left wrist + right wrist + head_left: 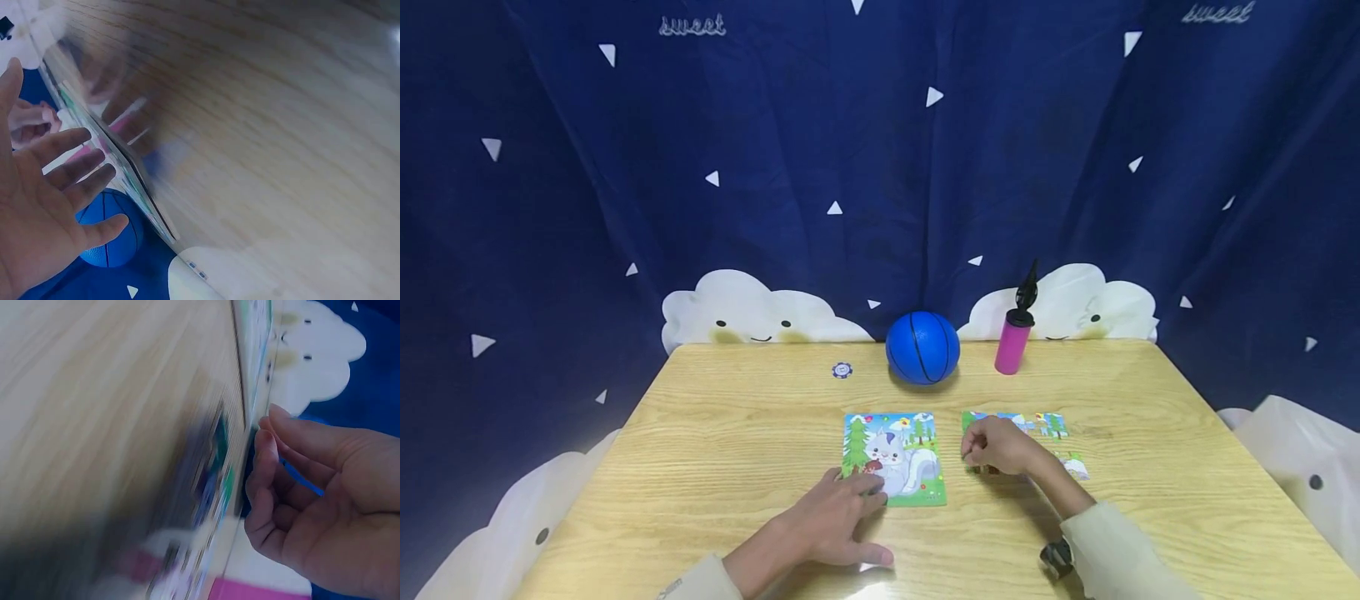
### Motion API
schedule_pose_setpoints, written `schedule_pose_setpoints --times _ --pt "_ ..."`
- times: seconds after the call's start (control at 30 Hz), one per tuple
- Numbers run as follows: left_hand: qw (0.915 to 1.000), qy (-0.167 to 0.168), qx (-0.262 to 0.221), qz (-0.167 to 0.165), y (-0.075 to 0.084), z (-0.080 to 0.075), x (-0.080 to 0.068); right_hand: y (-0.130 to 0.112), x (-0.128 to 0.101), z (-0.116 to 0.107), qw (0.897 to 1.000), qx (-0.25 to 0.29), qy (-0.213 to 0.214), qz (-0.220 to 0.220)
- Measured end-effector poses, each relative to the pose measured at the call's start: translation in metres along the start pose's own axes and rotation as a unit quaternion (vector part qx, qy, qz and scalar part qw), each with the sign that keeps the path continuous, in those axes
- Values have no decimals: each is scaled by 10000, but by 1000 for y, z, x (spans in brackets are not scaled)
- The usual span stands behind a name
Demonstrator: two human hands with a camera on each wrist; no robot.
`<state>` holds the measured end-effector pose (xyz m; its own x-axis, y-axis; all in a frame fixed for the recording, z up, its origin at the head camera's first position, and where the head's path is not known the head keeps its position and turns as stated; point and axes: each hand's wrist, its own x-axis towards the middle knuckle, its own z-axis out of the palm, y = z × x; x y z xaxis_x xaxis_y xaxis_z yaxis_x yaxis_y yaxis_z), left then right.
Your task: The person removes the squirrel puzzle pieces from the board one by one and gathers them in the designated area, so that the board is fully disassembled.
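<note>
A square squirrel picture puzzle [917, 475] lies on the wooden table in the head view. My left hand [842, 518] reaches over its lower left corner with fingers spread and thumb stretched out; nothing is in its grasp. Right of the picture are several puzzle pieces [1055, 426], partly covered by my right hand [1000, 446]. That hand has its fingers curled, thumb and index tips close together above the pieces. In the right wrist view these fingertips [267, 445] stand just over the table; I cannot tell whether a small piece sits between them.
A blue basketball [922, 348] stands at the back of the table, with a pink hand pump [1013, 343] to its right. A blue and white poker chip [842, 370] lies to its left. Behind the table hangs a dark blue curtain [775, 125] with white clouds.
</note>
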<state>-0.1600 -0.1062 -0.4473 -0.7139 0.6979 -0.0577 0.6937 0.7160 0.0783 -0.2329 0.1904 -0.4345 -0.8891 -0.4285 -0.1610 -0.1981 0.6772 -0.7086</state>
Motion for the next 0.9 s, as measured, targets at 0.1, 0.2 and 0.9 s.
schedule_pose_setpoints --times 0.1,0.2,0.9 --pt "9999 10 -89 -55 -2 -1 -3 -12 12 11 9999 -51 59 -100" --pt "9999 44 -129 -67 -4 0 -6 -21 23 21 9998 -47 73 -201" --pt "9999 130 -75 -45 -10 5 -19 -51 42 68 9997 -155 55 -205"
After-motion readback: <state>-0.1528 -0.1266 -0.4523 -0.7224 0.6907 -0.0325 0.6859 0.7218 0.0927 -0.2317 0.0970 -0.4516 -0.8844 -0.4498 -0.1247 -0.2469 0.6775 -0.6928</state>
